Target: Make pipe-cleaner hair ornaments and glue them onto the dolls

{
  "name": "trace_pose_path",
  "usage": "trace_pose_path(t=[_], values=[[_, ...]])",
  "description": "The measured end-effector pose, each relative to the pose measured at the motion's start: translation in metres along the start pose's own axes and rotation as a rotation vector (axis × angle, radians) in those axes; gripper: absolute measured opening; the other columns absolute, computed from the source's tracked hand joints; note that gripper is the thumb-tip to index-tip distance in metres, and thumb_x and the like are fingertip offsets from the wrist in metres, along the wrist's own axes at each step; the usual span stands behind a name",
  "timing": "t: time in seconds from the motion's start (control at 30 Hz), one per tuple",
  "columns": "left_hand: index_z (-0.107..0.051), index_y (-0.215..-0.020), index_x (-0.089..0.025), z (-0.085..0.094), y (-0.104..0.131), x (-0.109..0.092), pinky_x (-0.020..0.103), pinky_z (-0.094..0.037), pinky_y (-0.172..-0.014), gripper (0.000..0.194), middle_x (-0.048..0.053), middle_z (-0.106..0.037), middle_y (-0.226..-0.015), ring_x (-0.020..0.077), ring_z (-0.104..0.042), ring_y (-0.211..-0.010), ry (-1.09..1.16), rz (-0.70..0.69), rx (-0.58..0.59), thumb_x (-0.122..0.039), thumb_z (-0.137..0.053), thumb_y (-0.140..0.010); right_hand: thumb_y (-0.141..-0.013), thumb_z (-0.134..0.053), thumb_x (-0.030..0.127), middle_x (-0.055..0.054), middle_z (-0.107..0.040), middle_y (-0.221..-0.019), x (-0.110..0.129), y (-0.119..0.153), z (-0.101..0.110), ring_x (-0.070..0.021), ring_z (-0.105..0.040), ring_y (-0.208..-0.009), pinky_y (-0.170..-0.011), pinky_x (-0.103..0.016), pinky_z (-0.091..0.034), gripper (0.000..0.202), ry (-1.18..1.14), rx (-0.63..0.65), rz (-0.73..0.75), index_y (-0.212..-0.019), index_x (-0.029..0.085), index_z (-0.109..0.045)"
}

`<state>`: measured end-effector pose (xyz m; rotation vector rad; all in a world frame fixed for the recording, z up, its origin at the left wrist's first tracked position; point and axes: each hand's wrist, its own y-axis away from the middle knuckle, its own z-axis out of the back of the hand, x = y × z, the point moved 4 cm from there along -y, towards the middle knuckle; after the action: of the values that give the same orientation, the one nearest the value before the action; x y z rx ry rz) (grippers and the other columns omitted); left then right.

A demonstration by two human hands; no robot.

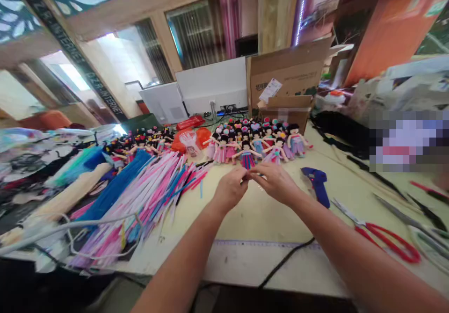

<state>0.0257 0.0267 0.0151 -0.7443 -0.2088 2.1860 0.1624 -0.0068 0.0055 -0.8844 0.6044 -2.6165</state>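
Observation:
Both hands meet over the middle of the table, just in front of a doll in a blue and red striped dress (247, 156). My left hand (232, 186) is closed, its fingertips pinched together. My right hand (275, 180) reaches in from the other side, thumb and fingers pressed together at the same spot. Whatever sits between the fingertips is too small to make out. Behind the hands stand rows of small dolls (220, 153) with black hair and colourful dresses.
Pink, white and blue fuzzy strips (154, 186) lie left. To the right are a blue glue gun (317, 186) and red-handled scissors (389, 240). A ruler (259, 243) runs near the front edge, with a black cord (286, 259) crossing it. Cardboard boxes (287, 69) stand behind.

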Motion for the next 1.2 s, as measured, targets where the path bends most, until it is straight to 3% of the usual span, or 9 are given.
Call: trace_pose_path(t=[0.13,0.27,0.47,0.6,0.7,0.83,0.93,1.07,1.2], values=[[-0.063,-0.086,-0.017,-0.005,-0.021,0.002,0.026,-0.043,-0.073,0.013,0.002,-0.066,-0.083,0.0148,-0.057,-0.077,0.062,0.031,0.016,-0.015,-0.052,-0.08,-0.09,-0.044,0.028,-0.007,-0.067,-0.081,-0.023,0.003,-0.001,-0.0184,-0.059,-0.075,-0.068,-0.028,-0.041,0.025,-0.018,-0.084,-0.077,-0.086,0.017,-0.066],[-0.068,-0.082,-0.018,-0.017,-0.031,0.009,0.025,-0.041,-0.07,0.014,0.002,-0.066,-0.079,0.0153,-0.057,-0.075,0.012,0.071,0.168,-0.023,-0.055,-0.079,-0.089,-0.043,0.03,-0.007,-0.063,-0.074,-0.046,0.009,-0.003,-0.0188,-0.056,-0.072,-0.066,-0.029,-0.04,0.026,0.002,-0.254,-0.164,-0.074,0.018,-0.062],[-0.068,-0.079,-0.017,-0.038,-0.027,0.023,0.025,-0.04,-0.066,0.021,0.003,-0.064,-0.079,0.0143,-0.056,-0.072,-0.02,0.045,0.314,-0.029,-0.051,-0.083,-0.087,-0.044,0.031,-0.004,-0.061,-0.073,-0.058,0.014,-0.008,-0.0176,-0.055,-0.071,-0.066,-0.028,-0.04,0.023,-0.062,-0.269,-0.249,-0.073,0.02,-0.059],[-0.067,-0.075,-0.018,-0.035,-0.025,0.037,0.024,-0.041,-0.068,0.02,0.002,-0.065,-0.078,0.014,-0.056,-0.072,0.088,0.072,0.31,-0.031,-0.053,-0.081,-0.087,-0.043,0.03,-0.004,-0.06,-0.073,-0.06,0.015,0.001,-0.0179,-0.054,-0.072,-0.069,-0.029,-0.041,0.023,-0.049,-0.318,-0.301,-0.071,0.02,-0.057],[-0.067,-0.072,-0.018,-0.03,-0.025,0.054,0.024,-0.041,-0.067,0.019,0.001,-0.065,-0.074,0.0139,-0.056,-0.069,0.152,0.19,0.286,-0.031,-0.054,-0.077,-0.086,-0.043,0.031,-0.004,-0.058,-0.07,-0.064,0.016,0.01,-0.0176,-0.054,-0.07,-0.066,-0.028,-0.041,0.023,-0.048,-0.356,-0.369,-0.07,0.021,-0.055],[-0.064,-0.064,-0.017,-0.022,-0.025,0.07,0.025,-0.039,-0.06,0.025,0.0,-0.061,-0.063,0.0144,-0.054,-0.063,0.168,0.369,0.162,-0.036,-0.052,-0.075,-0.085,-0.045,0.032,-0.002,-0.057,-0.071,-0.068,0.018,0.017,-0.017,-0.055,-0.068,-0.062,-0.027,-0.041,0.021,-0.092,-0.37,-0.441,-0.07,0.021,-0.054],[-0.066,-0.069,-0.017,-0.022,-0.026,0.066,0.025,-0.038,-0.057,0.033,-0.001,-0.057,-0.059,0.014,-0.051,-0.058,0.25,0.391,0.124,-0.043,-0.049,-0.077,-0.085,-0.047,0.029,-0.002,-0.057,-0.07,-0.064,0.017,0.014,-0.0167,-0.055,-0.069,-0.065,-0.027,-0.041,0.019,-0.1,-0.37,-0.414,-0.069,0.021,-0.054],[-0.069,-0.1,-0.019,-0.028,-0.028,0.047,0.026,-0.041,-0.063,0.039,0.0,-0.063,-0.07,0.0152,-0.054,-0.064,0.286,0.262,0.201,-0.043,-0.052,-0.074,-0.086,-0.047,0.024,-0.003,-0.058,-0.073,-0.057,0.014,0.001,-0.0163,-0.054,-0.072,-0.069,-0.027,-0.041,0.018,-0.096,-0.362,-0.326,-0.07,0.02,-0.055],[-0.07,-0.077,-0.021,-0.033,-0.031,0.04,0.028,-0.043,-0.069,0.032,0.002,-0.067,-0.078,0.0186,-0.059,-0.073,0.228,0.191,0.285,-0.047,-0.053,-0.071,-0.09,-0.045,0.022,-0.004,-0.059,-0.074,-0.056,0.011,-0.004,-0.0152,-0.054,-0.073,-0.069,-0.026,-0.042,0.021,-0.015,-0.336,-0.287,-0.073,0.018,-0.059]])
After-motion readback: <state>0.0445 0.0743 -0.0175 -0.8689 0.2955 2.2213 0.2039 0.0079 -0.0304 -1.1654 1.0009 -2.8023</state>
